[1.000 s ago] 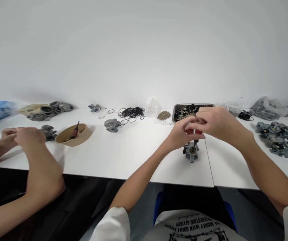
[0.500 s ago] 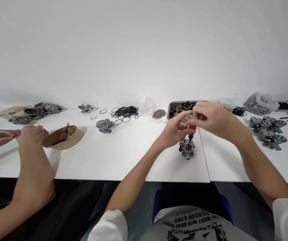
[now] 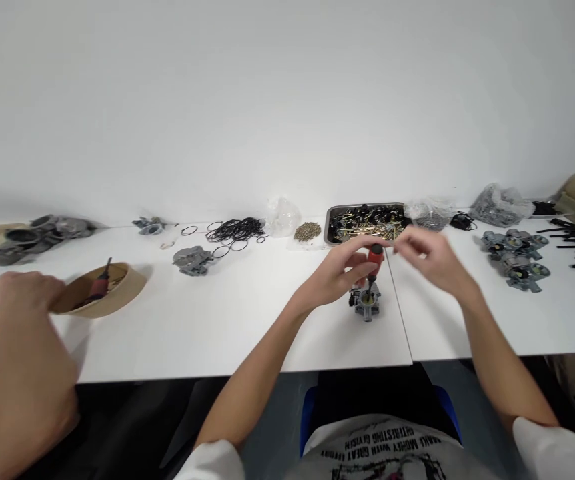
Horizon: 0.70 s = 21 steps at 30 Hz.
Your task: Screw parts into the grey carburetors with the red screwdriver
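A red-handled screwdriver (image 3: 375,262) stands nearly upright, its shaft reaching down into the round opening of a small grey metal carburetor (image 3: 367,308). My left hand (image 3: 340,270) grips the handle from the left, between thumb and fingers; the black end cap shows above. Just to the right of the handle, my right hand (image 3: 430,260) hovers off it, fingers loosely bent and nothing visible in them. The carburetor rests on the white table (image 3: 267,333), beside the seam between two tabletops. The screwdriver's tip is hidden inside it.
Behind lies a metal tray (image 3: 328,223) of brass and black parts, beside a brass pile (image 3: 307,231). Several carburetors (image 3: 515,257) stand right; black O-rings (image 3: 237,230) and a grey carburetor part (image 3: 193,260) lie left. Another person's hand (image 3: 25,293) is beside a tan container (image 3: 105,307).
My right hand has come off the screwdriver's top and moved right, uncovering the handle and more of the tray. My left hand keeps its hold. The view has shifted slightly to the right.
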{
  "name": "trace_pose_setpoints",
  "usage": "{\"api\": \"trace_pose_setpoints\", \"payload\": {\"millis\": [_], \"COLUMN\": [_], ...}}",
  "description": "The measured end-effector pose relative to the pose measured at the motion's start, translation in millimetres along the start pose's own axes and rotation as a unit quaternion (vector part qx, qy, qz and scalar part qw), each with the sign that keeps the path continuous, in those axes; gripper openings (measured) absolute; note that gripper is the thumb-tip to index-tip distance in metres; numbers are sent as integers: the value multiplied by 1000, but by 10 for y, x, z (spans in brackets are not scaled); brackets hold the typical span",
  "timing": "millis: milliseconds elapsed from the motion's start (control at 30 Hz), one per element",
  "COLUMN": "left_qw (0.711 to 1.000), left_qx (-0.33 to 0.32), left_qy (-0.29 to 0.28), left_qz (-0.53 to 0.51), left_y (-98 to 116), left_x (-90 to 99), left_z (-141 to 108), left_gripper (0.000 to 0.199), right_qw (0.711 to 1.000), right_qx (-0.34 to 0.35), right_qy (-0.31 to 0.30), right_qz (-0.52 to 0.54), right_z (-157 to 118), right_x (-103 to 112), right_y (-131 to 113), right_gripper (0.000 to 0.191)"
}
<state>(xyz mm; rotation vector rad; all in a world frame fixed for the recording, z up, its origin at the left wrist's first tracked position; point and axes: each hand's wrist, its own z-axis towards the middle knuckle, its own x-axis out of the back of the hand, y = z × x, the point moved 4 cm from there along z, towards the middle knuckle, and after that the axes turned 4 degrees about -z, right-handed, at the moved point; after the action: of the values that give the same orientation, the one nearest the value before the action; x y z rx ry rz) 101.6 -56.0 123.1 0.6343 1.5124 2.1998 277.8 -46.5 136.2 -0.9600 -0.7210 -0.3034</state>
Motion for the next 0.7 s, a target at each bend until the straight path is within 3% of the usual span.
{"api": "trace_pose_setpoints", "payload": {"millis": [67,133,200,300,433,500,633,700], "left_qw": [1000,998,995,989,994,994,991,993], "left_qx": [-11,-28,-57,-74,-14,-16,-48,-31], "left_qy": [-22,-16,21,81,30,9,92,96], "left_qz": [18,46,78,101,101,107,83,55], "left_y": [38,51,53,59,78,97,91,66], "left_x": [31,58,78,104,102,103,154,150], "left_z": [-38,-44,-34,-31,-34,-34,-45,-55], "left_gripper": [34,30,24,25,30,25,25,29], "right_qw": [987,974,980,988,989,990,991,990], "right_qx": [-45,-66,-64,-71,-53,-44,-47,-50], "right_qy": [-154,-214,-189,-129,-124,-123,-114,-116], "right_qz": [29,27,0,-43,-53,-54,-60,-57], "right_z": [-221,-400,-471,-459,-435,-442,-453,-449], "right_x": [-360,-694,-934,-1098,-1108,-1100,-1120,-1130], "right_y": [230,368,414,415,421,448,509,526], "right_gripper": [24,42,37,39,37,35,36,35]}}
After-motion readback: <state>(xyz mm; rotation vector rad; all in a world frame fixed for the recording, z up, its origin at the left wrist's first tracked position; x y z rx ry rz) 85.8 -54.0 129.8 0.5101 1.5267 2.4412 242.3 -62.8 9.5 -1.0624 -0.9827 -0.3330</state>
